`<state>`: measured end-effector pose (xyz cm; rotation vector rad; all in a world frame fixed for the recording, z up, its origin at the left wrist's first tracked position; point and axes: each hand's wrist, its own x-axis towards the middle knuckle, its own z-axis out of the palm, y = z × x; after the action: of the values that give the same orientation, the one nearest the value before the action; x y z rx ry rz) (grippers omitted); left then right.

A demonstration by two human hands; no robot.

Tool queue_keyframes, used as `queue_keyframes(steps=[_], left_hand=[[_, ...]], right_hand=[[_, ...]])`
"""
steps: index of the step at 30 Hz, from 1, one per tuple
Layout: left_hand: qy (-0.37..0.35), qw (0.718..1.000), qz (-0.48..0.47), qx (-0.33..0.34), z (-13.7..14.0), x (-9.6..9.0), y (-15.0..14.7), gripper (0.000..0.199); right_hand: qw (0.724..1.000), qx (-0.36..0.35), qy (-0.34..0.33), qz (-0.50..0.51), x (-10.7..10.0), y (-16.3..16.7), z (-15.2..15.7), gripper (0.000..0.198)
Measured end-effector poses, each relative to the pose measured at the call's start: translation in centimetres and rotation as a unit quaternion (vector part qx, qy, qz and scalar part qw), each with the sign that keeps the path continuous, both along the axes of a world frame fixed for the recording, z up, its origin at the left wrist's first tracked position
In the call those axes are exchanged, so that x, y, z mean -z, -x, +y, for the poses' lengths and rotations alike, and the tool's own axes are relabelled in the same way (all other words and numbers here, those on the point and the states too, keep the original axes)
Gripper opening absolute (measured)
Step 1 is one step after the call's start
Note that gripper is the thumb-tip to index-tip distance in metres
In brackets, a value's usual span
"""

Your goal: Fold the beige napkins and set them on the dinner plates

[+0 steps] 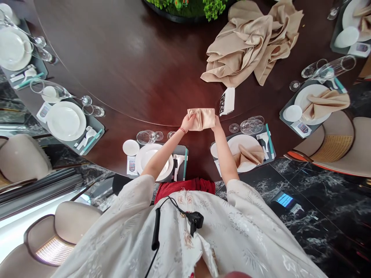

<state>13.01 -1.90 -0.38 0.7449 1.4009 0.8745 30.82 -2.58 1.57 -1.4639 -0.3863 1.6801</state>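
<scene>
Between my two hands is a beige cloth napkin [207, 118], folded into a narrow band with pleats gathered near its left part. My left hand [189, 122] pinches the left part, with fingers closed on the pleats. My right hand [216, 121] grips the right end; its fingers are mostly hidden behind the cloth. The napkin is held over the dark wooden table [130, 88], near the edge of its raised round centre. A pile of crumpled beige napkins [240, 46] lies farther off to the right. Just right of my hands stands a small white box [229, 101] with a black pattern.
A plate [142, 154] with glasses and cutlery sits under my left forearm. Another plate [234, 141], bearing a folded napkin [251, 154], is by my right forearm. More settings line the table edge. A green plant arrangement [185, 7] stands at the back; chairs [333, 143] surround the table.
</scene>
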Motion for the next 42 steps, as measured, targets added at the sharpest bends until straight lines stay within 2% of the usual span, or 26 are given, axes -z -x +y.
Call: queue_keyframes(steps=[3,5,8,10,11,13,15,17,18,19,20,22,24,27,29,32,35,39,42], left_hand=[[0.005,0.999,0.03,-0.017,2.8,2.6,-0.2,0.013],[0.008,0.999,0.039,-0.007,3.7,3.7,-0.2,0.015],[0.013,0.992,0.12,0.029,4.3,4.2,0.3,0.024],[-0.044,0.968,0.232,0.09,4.6,3.9,0.9,0.032],[-0.1,0.943,0.288,0.135,4.8,3.6,1.2,0.035],[-0.239,0.867,0.356,0.255,5.4,3.1,1.6,0.033],[-0.357,0.768,0.351,0.399,6.1,2.9,1.5,0.026],[-0.423,0.673,0.316,0.518,6.7,3.1,1.2,0.022],[-0.44,0.64,0.303,0.553,7.0,3.3,1.0,0.022],[-0.451,0.619,0.296,0.571,7.3,3.6,0.8,0.023],[-0.46,0.61,0.29,0.577,7.5,3.8,0.8,0.023],[-0.474,0.614,0.269,0.571,7.9,4.1,1.1,0.024],[-0.49,0.639,0.229,0.546,8.1,4.1,1.8,0.023],[-0.512,0.683,0.175,0.49,8.1,3.8,2.8,0.021],[-0.51,0.681,0.164,0.499,8.0,3.2,3.0,0.02],[-0.482,0.659,0.177,0.549,8.2,2.1,2.6,0.02],[-0.469,0.655,0.197,0.559,8.9,1.0,1.5,0.021],[-0.433,0.639,0.261,0.579,9.5,0.5,-0.8,0.025],[-0.413,0.629,0.319,0.576,9.7,0.8,-2.2,0.027]], right_hand=[[0.998,0.022,0.056,0.008,2.0,-1.1,0.3,0.036],[0.998,0.015,0.067,0.001,3.2,-1.5,0.0,0.042],[0.993,-0.017,0.03,-0.112,4.7,-1.2,-0.6,0.039],[0.973,-0.048,-0.012,-0.225,5.6,-0.8,-1.0,0.036],[0.958,-0.065,-0.043,-0.278,6.0,-0.5,-1.2,0.033],[0.92,-0.096,-0.117,-0.361,6.7,0.1,-1.8,0.029],[0.887,-0.127,-0.18,-0.407,7.3,0.5,-2.4,0.034],[0.86,-0.168,-0.218,-0.43,7.8,0.7,-3.0,0.042],[0.846,-0.191,-0.23,-0.441,8.0,0.7,-3.2,0.046],[0.832,-0.215,-0.239,-0.453,8.2,0.7,-3.3,0.05],[0.817,-0.237,-0.244,-0.465,8.3,0.6,-3.4,0.054],[0.787,-0.276,-0.249,-0.493,8.3,0.4,-3.3,0.059],[0.751,-0.32,-0.258,-0.517,8.2,0.3,-3.0,0.057],[0.69,-0.396,-0.288,-0.533,8.0,0.5,-2.2,0.043],[0.664,-0.431,-0.322,-0.519,7.9,0.8,-1.4,0.033],[0.657,-0.457,-0.37,-0.472,8.0,1.1,0.1,0.03],[0.651,-0.481,-0.377,-0.45,8.3,1.2,1.2,0.037],[0.627,-0.48,-0.362,-0.495,7.8,1.4,1.1,0.042],[0.612,-0.452,-0.354,-0.544,6.9,0.7,-0.6,0.041]])
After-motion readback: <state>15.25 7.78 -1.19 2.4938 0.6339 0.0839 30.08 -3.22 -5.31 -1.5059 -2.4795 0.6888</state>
